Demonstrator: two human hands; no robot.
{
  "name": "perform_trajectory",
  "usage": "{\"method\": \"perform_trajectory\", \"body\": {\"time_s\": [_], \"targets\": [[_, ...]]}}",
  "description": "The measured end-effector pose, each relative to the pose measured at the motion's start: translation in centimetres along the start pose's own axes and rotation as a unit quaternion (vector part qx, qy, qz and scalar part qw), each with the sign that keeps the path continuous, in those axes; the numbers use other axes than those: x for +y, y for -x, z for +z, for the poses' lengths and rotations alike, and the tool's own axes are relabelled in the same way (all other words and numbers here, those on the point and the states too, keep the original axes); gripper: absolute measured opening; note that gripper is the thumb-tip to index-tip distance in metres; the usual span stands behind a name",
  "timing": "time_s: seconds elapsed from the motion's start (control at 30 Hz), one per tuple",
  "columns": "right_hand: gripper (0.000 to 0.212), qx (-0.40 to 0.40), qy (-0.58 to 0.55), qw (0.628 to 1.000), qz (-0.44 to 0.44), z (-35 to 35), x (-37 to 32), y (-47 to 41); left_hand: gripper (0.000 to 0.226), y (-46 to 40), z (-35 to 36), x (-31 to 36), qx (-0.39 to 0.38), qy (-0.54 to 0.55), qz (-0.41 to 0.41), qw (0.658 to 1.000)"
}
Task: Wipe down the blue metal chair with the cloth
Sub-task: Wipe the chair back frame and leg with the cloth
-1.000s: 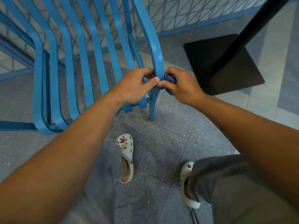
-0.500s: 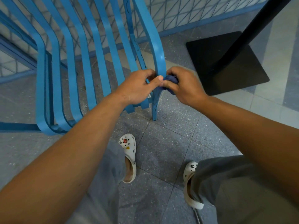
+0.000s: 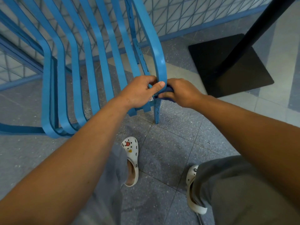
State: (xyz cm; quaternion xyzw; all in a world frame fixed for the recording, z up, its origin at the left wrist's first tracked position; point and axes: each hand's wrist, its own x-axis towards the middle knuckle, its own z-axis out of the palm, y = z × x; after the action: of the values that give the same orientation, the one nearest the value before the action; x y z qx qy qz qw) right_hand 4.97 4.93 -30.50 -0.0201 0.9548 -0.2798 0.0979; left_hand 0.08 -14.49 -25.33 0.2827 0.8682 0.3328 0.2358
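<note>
The blue metal chair (image 3: 100, 51) with long curved slats fills the upper left of the head view. My left hand (image 3: 139, 91) grips the rightmost slat near the seat's front edge, thumb laid across it. My right hand (image 3: 181, 93) holds a dark blue cloth (image 3: 167, 93) bunched against the same slat from the right side. Most of the cloth is hidden under the fingers. Both hands sit just above the chair's front right leg (image 3: 157, 114).
A black square table base (image 3: 227, 67) with a slanting black post (image 3: 259, 21) stands right of the chair. A mesh fence (image 3: 186, 13) runs behind. My feet in white clogs (image 3: 132, 159) stand on the grey tiled floor below the chair.
Both hands have stayed together on the right slat and slid very slightly down it. The view has shifted a little.
</note>
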Motion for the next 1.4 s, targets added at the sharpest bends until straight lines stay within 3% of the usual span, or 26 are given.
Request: {"method": "perform_trajectory", "body": {"time_s": [0.07, 0.13, 0.4, 0.5, 0.63, 0.7, 0.77, 0.83, 0.87, 0.97, 1.03, 1.1, 1.23, 1.4], "targets": [[0.061, 0.052, 0.008, 0.998, -0.029, -0.4, 0.3, 0.6, 0.034, 0.0, 0.0, -0.2, -0.001, -0.006, 0.012, 1.000], [0.061, 0.082, 0.006, 0.996, -0.025, 0.0, 0.1, 1.0, 0.030, 0.0, 0.0, -0.2, -0.001, -0.004, 0.014, 1.000], [0.027, -0.041, 0.041, 0.996, 0.069, 2.5, -0.3, -0.4, 0.032, 0.2, -0.1, -0.1, -0.007, -0.004, 0.005, 1.000], [0.021, -0.029, 0.030, 0.992, 0.117, 2.0, 0.6, -0.4, 0.031, 0.1, -0.3, -0.6, -0.020, -0.008, 0.005, 1.000], [0.024, 0.012, -0.089, 0.972, 0.218, 1.7, 2.0, 1.9, 0.029, 0.1, 0.2, -1.3, -0.029, -0.011, 0.007, 0.999], [0.034, 0.033, -0.191, 0.943, 0.269, 2.8, 2.0, 3.3, 0.029, -0.1, 0.7, -1.7, -0.032, -0.017, 0.013, 0.999], [0.043, 0.060, -0.345, 0.875, 0.334, 4.4, 1.2, 4.3, 0.027, -0.3, 1.1, -2.3, -0.027, -0.025, 0.022, 0.999], [0.034, 0.088, -0.480, 0.788, 0.375, 6.4, 0.6, 4.8, 0.025, -0.5, 1.4, -2.5, -0.021, -0.035, 0.024, 0.999], [0.028, 0.096, -0.499, 0.779, 0.366, 7.3, 0.4, 5.0, 0.024, -0.5, 1.5, -2.5, -0.018, -0.041, 0.025, 0.999], [0.025, 0.102, -0.456, 0.827, 0.313, 9.6, 0.2, 6.3, 0.025, -0.6, 1.7, -2.5, -0.012, -0.047, 0.033, 0.998], [0.035, 0.127, -0.427, 0.845, 0.297, 10.5, 0.4, 6.7, 0.026, -0.8, 1.6, -2.6, -0.011, -0.058, 0.035, 0.998], [0.043, 0.173, -0.418, 0.845, 0.286, 10.4, 0.4, 6.4, 0.030, -1.0, 1.6, -2.8, -0.012, -0.068, 0.034, 0.997], [0.014, 0.262, -0.415, 0.847, 0.205, 9.9, -0.4, 4.3, 0.030, -1.5, 1.3, -2.8, -0.013, -0.069, 0.032, 0.997], [0.009, 0.266, -0.402, 0.848, 0.222, 12.6, -0.1, 1.8, 0.024, -2.0, 0.9, -2.9, -0.021, -0.077, 0.039, 0.996]]}}
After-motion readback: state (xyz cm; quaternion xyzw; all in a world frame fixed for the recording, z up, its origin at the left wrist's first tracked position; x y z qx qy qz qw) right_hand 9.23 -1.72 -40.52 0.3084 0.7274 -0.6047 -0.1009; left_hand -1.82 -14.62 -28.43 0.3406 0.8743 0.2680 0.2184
